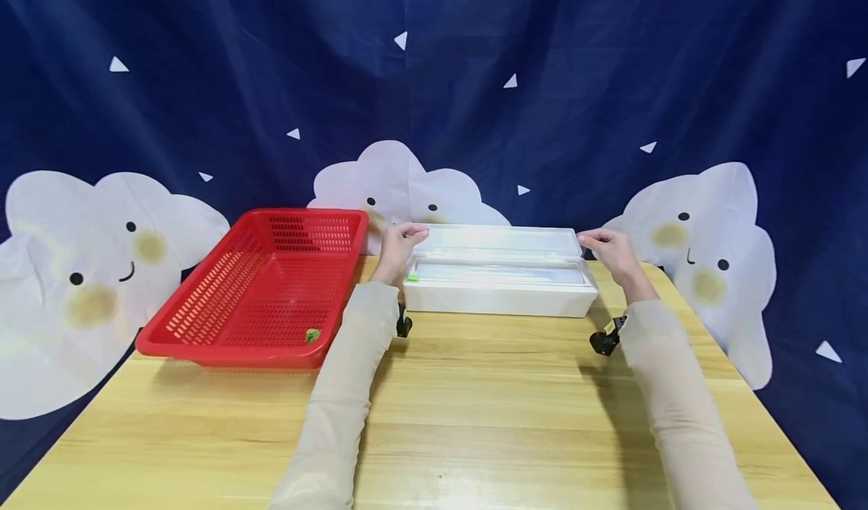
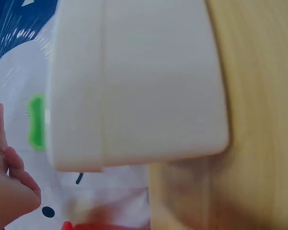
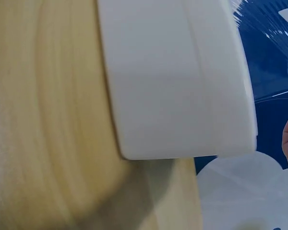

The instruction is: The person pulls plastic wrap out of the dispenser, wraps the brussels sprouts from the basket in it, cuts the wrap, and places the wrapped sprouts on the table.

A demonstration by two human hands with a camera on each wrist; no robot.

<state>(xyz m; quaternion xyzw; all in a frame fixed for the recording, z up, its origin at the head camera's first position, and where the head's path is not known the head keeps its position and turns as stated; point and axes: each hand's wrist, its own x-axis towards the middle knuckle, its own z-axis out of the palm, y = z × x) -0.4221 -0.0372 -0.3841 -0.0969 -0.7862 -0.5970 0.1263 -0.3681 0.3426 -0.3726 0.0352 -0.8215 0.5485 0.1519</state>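
Observation:
A long white box (image 1: pixel 502 300) stands on the table with its lid (image 1: pixel 502 240) raised at the back; a roll of film shows inside. Clear wrinkled film (image 2: pixel 12 45) stretches above the box's front edge, seen also as film (image 3: pixel 269 43) in the right wrist view. My left hand (image 1: pixel 398 252) pinches the film near the box's left end, beside a green piece (image 1: pixel 412 277). At the right end my right hand (image 1: pixel 615 258) pinches it between thumb and fingers. The fingertips are partly out of the right wrist view.
To the left a red perforated basket (image 1: pixel 285 355) holds a small green leafy piece (image 1: pixel 312 335). Behind the wooden table (image 1: pixel 475 412) hangs a dark blue cloth (image 1: pixel 461 103) with white clouds and triangles.

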